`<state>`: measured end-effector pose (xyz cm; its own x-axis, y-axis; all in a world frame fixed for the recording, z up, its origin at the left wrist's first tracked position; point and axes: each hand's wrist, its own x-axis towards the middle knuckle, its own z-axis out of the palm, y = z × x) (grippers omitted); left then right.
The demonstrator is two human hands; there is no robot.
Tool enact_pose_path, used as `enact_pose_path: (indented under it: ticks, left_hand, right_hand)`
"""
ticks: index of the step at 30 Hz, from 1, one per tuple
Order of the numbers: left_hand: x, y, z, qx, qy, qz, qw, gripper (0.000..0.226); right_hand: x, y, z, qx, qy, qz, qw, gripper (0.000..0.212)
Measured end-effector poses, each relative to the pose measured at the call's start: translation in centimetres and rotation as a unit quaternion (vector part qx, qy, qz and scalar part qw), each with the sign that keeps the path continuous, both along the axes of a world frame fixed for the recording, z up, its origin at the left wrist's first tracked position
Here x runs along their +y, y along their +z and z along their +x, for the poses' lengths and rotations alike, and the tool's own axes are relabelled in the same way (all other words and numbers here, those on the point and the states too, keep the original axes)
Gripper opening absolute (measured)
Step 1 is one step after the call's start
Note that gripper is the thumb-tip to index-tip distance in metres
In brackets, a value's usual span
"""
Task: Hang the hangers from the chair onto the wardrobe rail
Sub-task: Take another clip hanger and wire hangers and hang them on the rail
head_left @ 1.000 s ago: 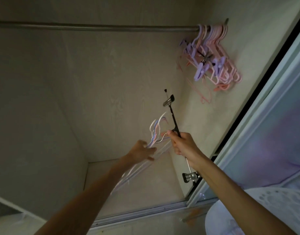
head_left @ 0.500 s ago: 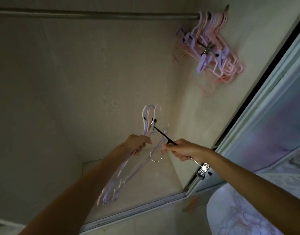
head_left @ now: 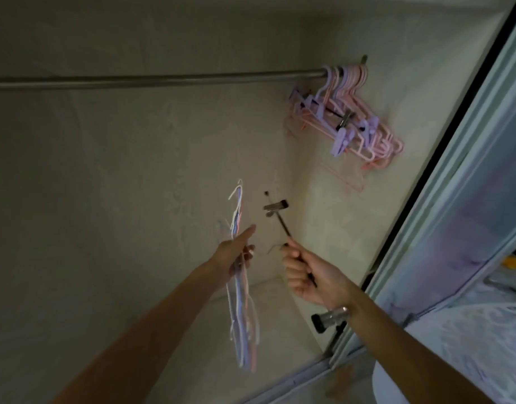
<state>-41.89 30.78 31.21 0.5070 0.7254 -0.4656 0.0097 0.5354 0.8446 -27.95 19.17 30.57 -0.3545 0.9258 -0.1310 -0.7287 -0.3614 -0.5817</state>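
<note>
Hangers are what is seen through the head camera, inside a dim wardrobe. A metal rail (head_left: 163, 80) is stretched across the top, and at the rail's right end a cluster of pink and purple hangers (head_left: 350, 118) is hooked on, bunched against the side wall. Well below the rail, a bundle of thin pastel hangers (head_left: 240, 301) is gripped by the left hand (head_left: 236, 255), fingers curled round the wires, the index finger stretched out; their hooks are pointed up toward the rail. Just right of that bundle, a black clip hanger (head_left: 283, 225) is clamped in the right hand (head_left: 309, 275), fingers wrapped tight on its bar. One metal clip is raised toward the rail, the other is seen under the wrist.
</note>
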Motion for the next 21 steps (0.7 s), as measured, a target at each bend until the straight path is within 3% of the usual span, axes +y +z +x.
enact_pose_path:
  ticks: [3,6,8,10,12,15,17,19,20,21]
  left_hand:
    - [1.1,1.4,0.4,-0.09,0.009,0.005,0.996,0.031]
    - [2.3,2.1,0.1,-0.148,-0.016,0.01,0.989,0.016]
    - [2.6,2.3,0.1,-0.154,-0.012,0.021,0.988,0.011]
    - [3.0,2.6,0.6,-0.145,0.007,0.034,0.989,0.007]
    - [3.2,2.9,1.2,-0.135,0.053,0.033,0.989,0.013]
    - [3.7,3.0,2.6,-0.098,0.152,0.051,0.982,0.036]
    - [3.8,3.1,3.5,-0.081,0.188,0.062,0.977,0.039]
    - [3.9,3.2,4.1,-0.065,0.197,0.073,0.976,0.036]
    - [4.0,3.2,4.2,-0.057,0.187,0.076,0.978,0.032]
    - [4.1,3.1,4.3,-0.049,0.173,0.075,0.981,0.027]
  right_hand:
    - [0.5,1.0,-2.1,-0.027,0.044,0.017,0.999,0.026]
    - [0.6,2.1,-2.1,-0.088,0.034,-0.03,0.995,0.026]
    - [0.7,3.1,-1.5,-0.187,0.03,-0.065,0.98,0.028]
    - [0.9,4.4,-0.7,-0.359,0.03,-0.073,0.93,0.028]
    - [1.1,5.3,-0.1,-0.55,0.011,-0.054,0.833,0.025]
    - [1.4,5.8,0.6,-0.715,-0.071,0.035,0.695,0.033]
    - [1.6,5.6,1.2,-0.816,-0.15,0.1,0.549,0.028]
    - [2.0,5.4,1.8,-0.908,-0.167,0.129,0.361,0.031]
    - [2.4,5.3,2.1,-0.933,-0.156,0.14,0.292,0.035]
    - [2.8,5.3,2.6,-0.944,-0.149,0.144,0.258,0.037]
